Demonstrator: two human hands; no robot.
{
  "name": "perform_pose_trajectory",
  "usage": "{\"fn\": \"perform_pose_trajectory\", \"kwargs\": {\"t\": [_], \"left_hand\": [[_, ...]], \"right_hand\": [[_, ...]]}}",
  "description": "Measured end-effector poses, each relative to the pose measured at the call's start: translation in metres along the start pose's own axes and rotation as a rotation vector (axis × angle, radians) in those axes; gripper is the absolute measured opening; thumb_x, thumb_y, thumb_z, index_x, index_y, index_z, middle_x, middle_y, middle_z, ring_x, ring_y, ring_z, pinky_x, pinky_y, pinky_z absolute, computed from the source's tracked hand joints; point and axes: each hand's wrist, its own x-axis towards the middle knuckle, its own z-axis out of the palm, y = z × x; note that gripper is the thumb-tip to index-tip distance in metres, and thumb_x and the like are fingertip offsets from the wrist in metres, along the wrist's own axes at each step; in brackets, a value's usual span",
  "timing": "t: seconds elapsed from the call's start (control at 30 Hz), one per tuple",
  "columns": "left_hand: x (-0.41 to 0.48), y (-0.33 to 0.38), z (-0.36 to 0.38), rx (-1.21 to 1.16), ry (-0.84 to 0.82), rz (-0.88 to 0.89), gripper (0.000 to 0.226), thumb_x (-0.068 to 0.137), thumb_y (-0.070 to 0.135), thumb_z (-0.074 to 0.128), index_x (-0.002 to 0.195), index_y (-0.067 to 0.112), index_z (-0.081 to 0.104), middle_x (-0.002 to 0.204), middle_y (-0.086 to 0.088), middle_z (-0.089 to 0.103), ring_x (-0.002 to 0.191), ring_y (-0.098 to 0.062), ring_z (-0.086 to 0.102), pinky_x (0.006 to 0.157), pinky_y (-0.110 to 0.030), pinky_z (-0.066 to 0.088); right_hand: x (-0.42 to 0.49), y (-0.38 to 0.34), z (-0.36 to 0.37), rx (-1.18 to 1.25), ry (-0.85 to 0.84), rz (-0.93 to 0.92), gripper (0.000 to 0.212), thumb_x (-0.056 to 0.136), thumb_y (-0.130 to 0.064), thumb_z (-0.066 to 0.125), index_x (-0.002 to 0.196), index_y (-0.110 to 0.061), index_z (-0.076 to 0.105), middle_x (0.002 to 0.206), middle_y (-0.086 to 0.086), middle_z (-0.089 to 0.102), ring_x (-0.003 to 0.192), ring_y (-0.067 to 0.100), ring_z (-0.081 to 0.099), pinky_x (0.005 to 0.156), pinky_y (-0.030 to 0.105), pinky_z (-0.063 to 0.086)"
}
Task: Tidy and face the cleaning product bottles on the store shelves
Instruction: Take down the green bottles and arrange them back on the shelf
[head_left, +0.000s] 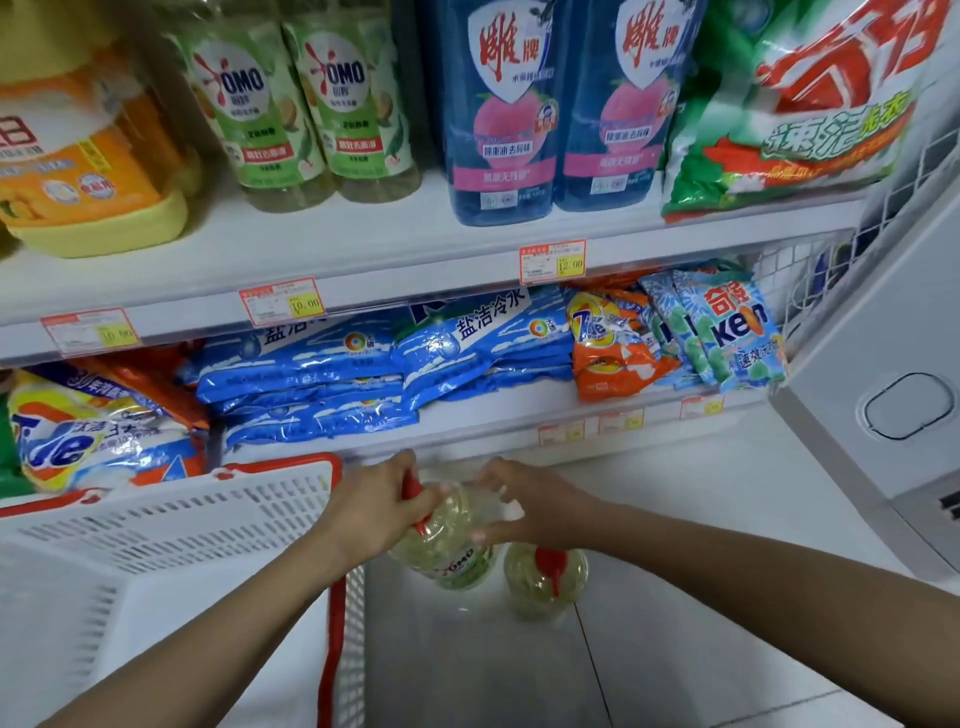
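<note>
Clasping clear bottle (451, 522), left grip (375, 503) round red handle (409, 487), right grip (525, 503) pinching side

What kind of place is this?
Most likely a shop, in its cleaning aisle: price tags on the shelf edges, matching OMO bottles lined up, and a white shopping basket.

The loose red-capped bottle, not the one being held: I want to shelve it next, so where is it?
Head view, lower centre: the loose bottle stands on the floor just right of the held bottle, below the right hand.
</note>
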Motion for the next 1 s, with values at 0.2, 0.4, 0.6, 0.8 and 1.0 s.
{"fn": "perform_pose_trajectory", "kwargs": {"t": [0.2,0.4,0.6,0.8,1.0], "left_hand": [[-0.004,-0.008,0.045,0.078,-0.074,0.051,0.036,0.09,0.052,0.058,0.081,0.02,0.043,0.062,0.011,0.05,0.059,-0.004,0.046,0.051,-0.016,0.03],[-0.014,-0.015,0.079,0.169,-0.213,0.084,0.035,0.092,0.054,0.053,0.092,0.021,0.043,0.076,0.007,0.059,0.083,-0.02,0.064,0.066,-0.027,0.04],[-0.025,-0.001,0.094,0.232,-0.239,0.118,0.034,0.094,0.051,0.052,0.098,0.02,0.039,0.086,0.001,0.061,0.089,-0.023,0.064,0.072,-0.032,0.047],[-0.042,-0.002,0.095,0.265,-0.263,0.115,0.034,0.094,0.054,0.05,0.101,0.022,0.041,0.084,0.004,0.06,0.081,-0.017,0.059,0.071,-0.029,0.049],[-0.052,-0.002,0.097,0.214,-0.341,0.143,0.049,0.079,0.07,0.059,0.088,0.025,0.041,0.083,0.004,0.062,0.077,-0.014,0.059,0.071,-0.031,0.052]], "right_hand": [[-0.022,0.029,0.01,-0.265,-0.188,0.204,0.049,0.085,-0.049,0.067,0.121,-0.019,0.053,0.114,0.005,0.047,0.097,0.022,0.05,0.085,0.034,0.045],[-0.029,0.039,0.021,-0.133,-0.031,0.159,0.042,0.079,-0.047,0.076,0.098,-0.013,0.062,0.094,-0.002,0.049,0.079,0.014,0.052,0.066,0.023,0.046],[-0.03,0.034,0.021,-0.195,-0.13,0.147,0.025,0.08,-0.034,0.077,0.089,-0.018,0.059,0.09,0.005,0.071,0.075,0.016,0.067,0.055,0.013,0.04],[-0.049,0.034,0.021,-0.026,-0.221,0.217,0.024,0.08,-0.019,0.078,0.094,-0.01,0.061,0.086,0.016,0.074,0.07,0.029,0.075,0.061,0.035,0.063],[-0.057,0.04,0.03,-0.063,-0.265,0.147,0.039,0.071,-0.043,0.085,0.088,-0.019,0.06,0.089,0.004,0.071,0.075,0.023,0.073,0.058,0.022,0.057]]}}
